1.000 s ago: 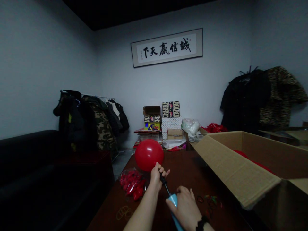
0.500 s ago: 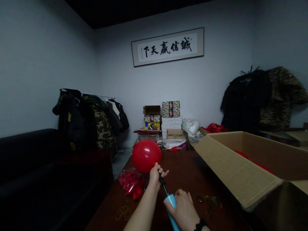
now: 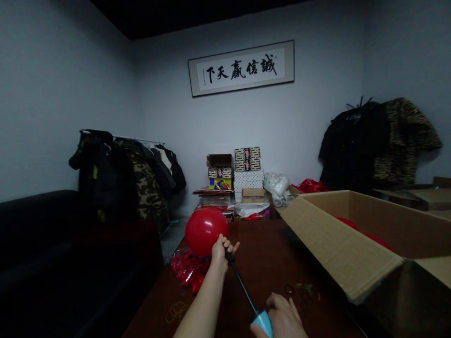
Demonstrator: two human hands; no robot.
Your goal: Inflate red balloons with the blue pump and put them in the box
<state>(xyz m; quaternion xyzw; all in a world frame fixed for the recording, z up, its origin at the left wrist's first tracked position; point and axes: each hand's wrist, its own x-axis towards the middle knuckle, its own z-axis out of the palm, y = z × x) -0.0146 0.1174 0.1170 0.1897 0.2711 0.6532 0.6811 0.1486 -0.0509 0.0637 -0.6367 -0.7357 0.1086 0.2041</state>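
Observation:
A round, inflated red balloon (image 3: 206, 232) sits at the tip of a hand pump, its neck pinched by my left hand (image 3: 220, 251). The pump's thin black rod (image 3: 243, 286) runs from there down toward me. My right hand (image 3: 282, 317), near the bottom edge, is wrapped on the light-blue pump body (image 3: 263, 322), with part of the rod exposed between my hands. Beneath the balloon, a clear bag of uninflated red balloons (image 3: 190, 270) lies on the dark wooden table (image 3: 260, 244).
An open cardboard box (image 3: 341, 244) with red balloons inside takes up the right side. Rubber bands (image 3: 176, 312) lie at the near left, and small coloured bands (image 3: 305, 291) at the right. Stacked boxes (image 3: 247, 180) stand at the far end. A black sofa (image 3: 38, 263) is at left.
My right hand has pulled the blue pump body down and back, so more of the black rod shows. The balloon and left hand sit slightly further left in view.

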